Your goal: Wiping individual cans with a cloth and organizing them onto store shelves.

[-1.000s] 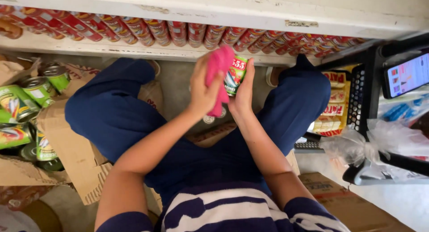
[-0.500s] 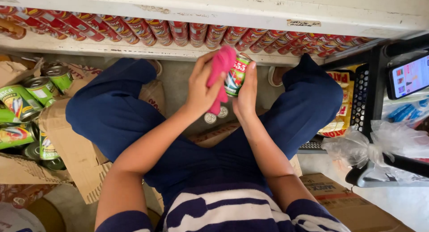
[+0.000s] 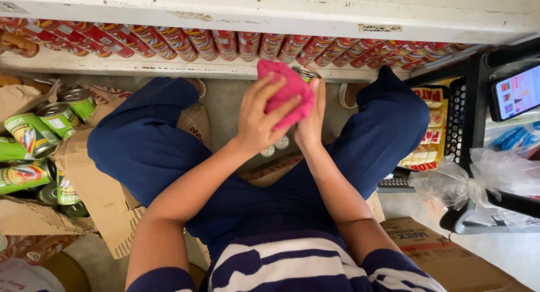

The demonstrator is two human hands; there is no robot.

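While the left hand (image 3: 260, 118) pressed a pink cloth (image 3: 286, 90) over the can (image 3: 306, 73) gripped in the right hand (image 3: 313, 116), red-labelled cans (image 3: 225, 43) lined the shelf and green-labelled ones (image 3: 34, 135) filled a torn brown carton (image 3: 84, 185).

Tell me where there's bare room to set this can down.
Bare floor shows between the knees, below the shelf edge. The shelf's red cans are packed tight, and green cans crowd the torn cardboard at the left.
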